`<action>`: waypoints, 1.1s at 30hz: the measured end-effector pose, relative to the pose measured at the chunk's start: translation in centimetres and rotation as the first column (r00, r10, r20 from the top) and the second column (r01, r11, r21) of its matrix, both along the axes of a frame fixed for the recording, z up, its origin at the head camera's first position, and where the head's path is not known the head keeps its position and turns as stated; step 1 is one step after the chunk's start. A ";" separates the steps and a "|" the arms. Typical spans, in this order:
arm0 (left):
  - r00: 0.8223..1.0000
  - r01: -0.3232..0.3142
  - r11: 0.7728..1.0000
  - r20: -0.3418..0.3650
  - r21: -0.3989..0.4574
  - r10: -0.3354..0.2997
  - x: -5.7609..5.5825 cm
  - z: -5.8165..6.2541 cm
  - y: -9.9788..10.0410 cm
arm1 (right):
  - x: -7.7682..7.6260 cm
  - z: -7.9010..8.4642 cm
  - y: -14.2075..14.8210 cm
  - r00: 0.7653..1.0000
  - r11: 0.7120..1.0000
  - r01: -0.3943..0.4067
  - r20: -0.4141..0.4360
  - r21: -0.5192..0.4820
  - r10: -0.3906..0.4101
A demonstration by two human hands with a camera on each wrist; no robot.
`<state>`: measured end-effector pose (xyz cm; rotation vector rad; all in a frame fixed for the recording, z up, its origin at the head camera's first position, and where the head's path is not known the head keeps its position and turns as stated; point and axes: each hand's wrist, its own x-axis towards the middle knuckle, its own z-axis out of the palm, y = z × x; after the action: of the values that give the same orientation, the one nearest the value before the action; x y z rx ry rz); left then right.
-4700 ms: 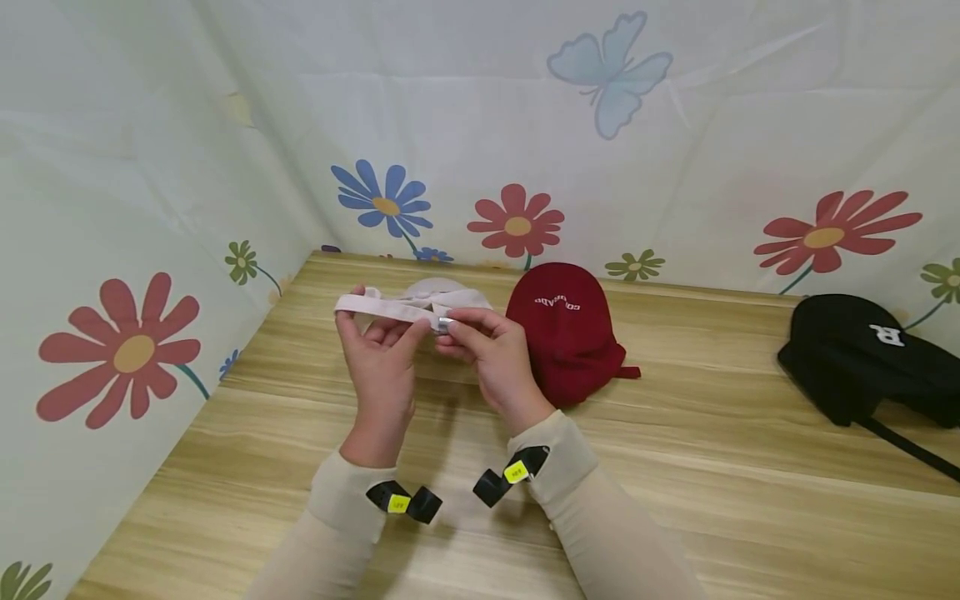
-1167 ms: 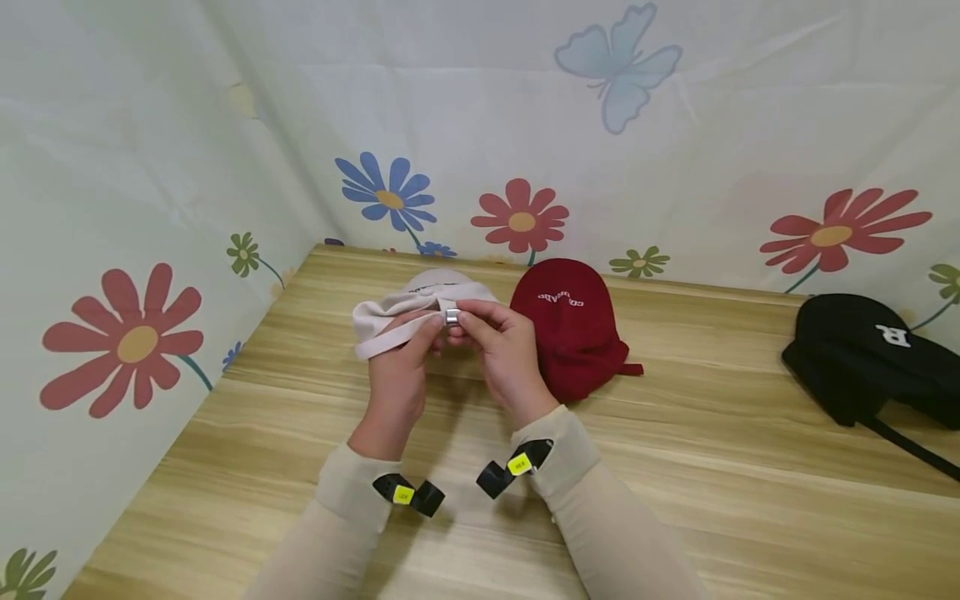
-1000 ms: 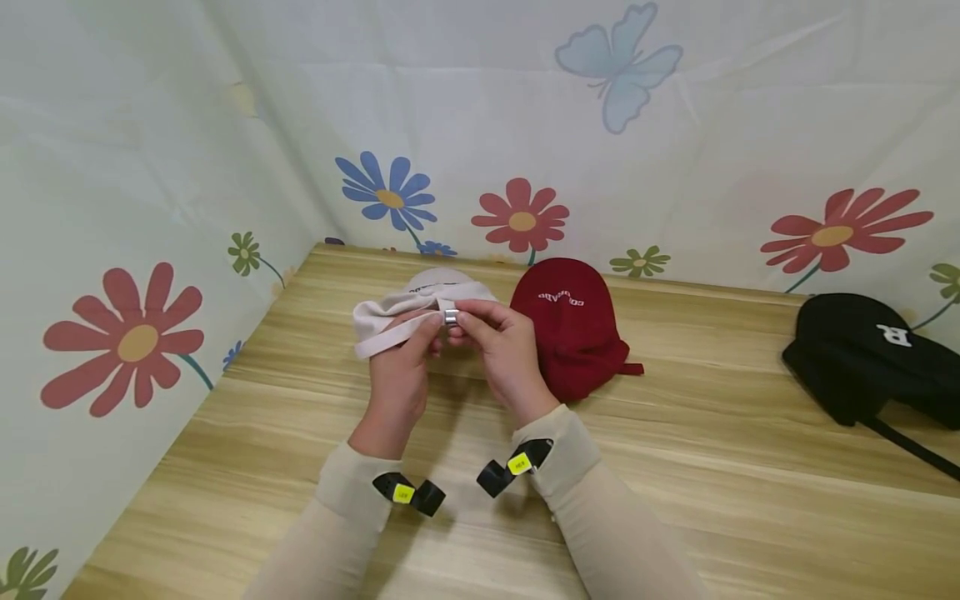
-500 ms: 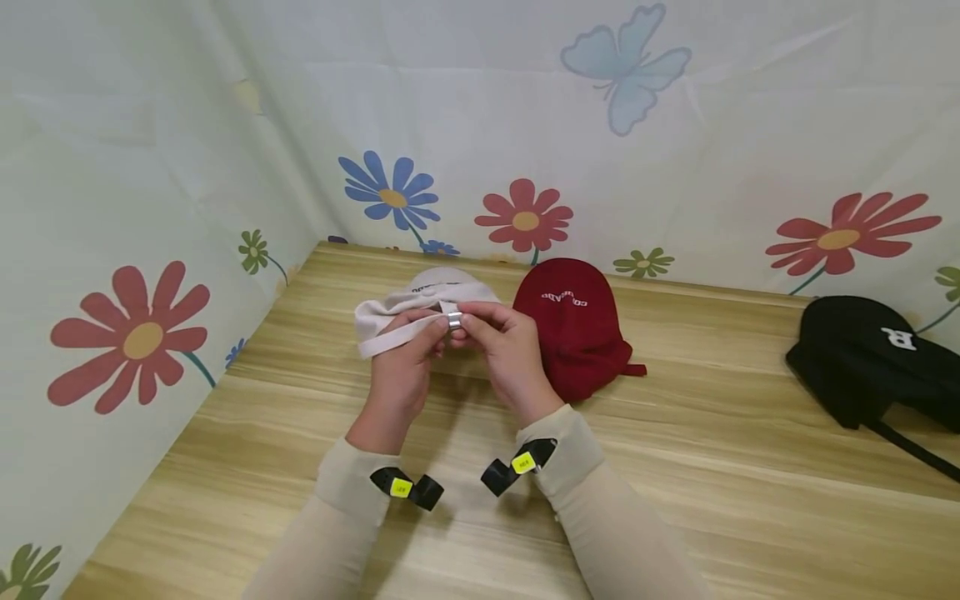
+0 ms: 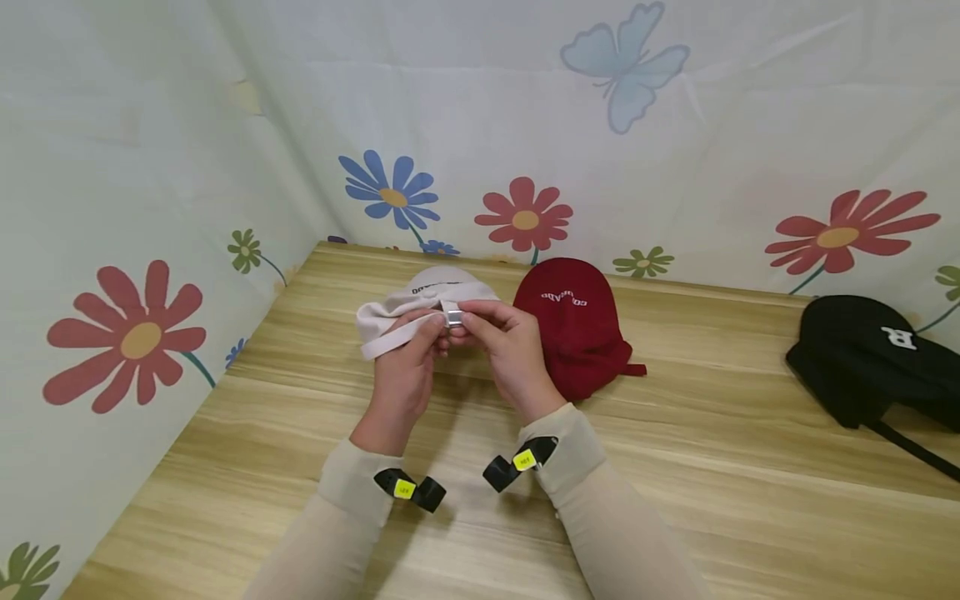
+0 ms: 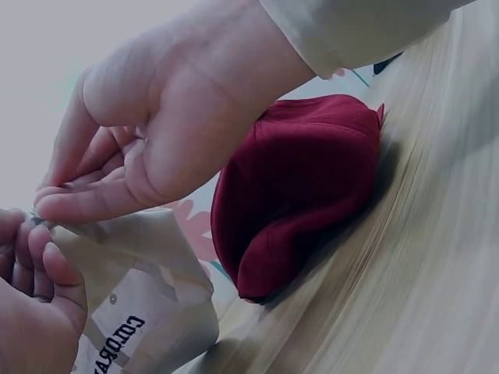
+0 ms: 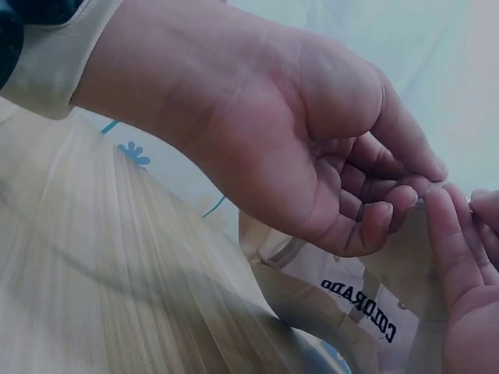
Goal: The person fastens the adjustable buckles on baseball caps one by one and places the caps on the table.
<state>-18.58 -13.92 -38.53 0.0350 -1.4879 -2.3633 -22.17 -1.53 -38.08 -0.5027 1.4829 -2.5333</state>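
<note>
A pale pinkish-white baseball cap is held up between both hands at the left of the table, its back strap towards me. My left hand pinches the strap beside a silver metal buckle. The thumb and index finger of my right hand pinch the buckle's right side. In the left wrist view, the fingertips of both hands meet at the strap, partly hiding the buckle. The cap's dark COLORADO lettering shows below the fingers in the right wrist view.
Beside my right hand lies a dark red cap with white lettering. A black cap with a white R and a loose strap sits at the far right of the wooden table. A flower-printed cloth hangs behind.
Earlier the strap stretched leftwards over my left fingers; now that hand sits closer to the buckle, the cap's lettering shows and its fabric hangs over. In the last second the buckle has only tilted slightly.
</note>
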 end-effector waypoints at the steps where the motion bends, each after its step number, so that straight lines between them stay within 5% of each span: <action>1: 1.000 -0.012 1.000 0.008 -0.006 0.012 0.0 0.0 0.0 | 0.0 0.0 0.0 1.000 1.000 -0.004 -0.004 0.003 0.004; 15: 0.992 -0.108 0.986 0.051 -0.124 0.115 0.3 0.3 0.4 | 0.0 -0.6 -0.2 1.000 0.999 -0.009 -0.021 0.034 0.010; 25: 0.997 -0.056 0.990 0.047 -0.131 0.062 0.1 -0.1 -0.1 | 0.0 -0.2 0.3 0.999 1.000 -0.022 -0.039 0.020 0.022; 33: 0.998 0.042 0.999 -0.036 0.020 -0.042 0.0 -0.6 -0.2 | -0.1 -0.1 0.4 0.998 0.997 -0.065 -0.020 0.044 0.066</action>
<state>-18.60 -14.12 -39.12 -0.0333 -1.4615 -2.3997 -22.32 -1.08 -38.18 -0.5641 1.4998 -2.4475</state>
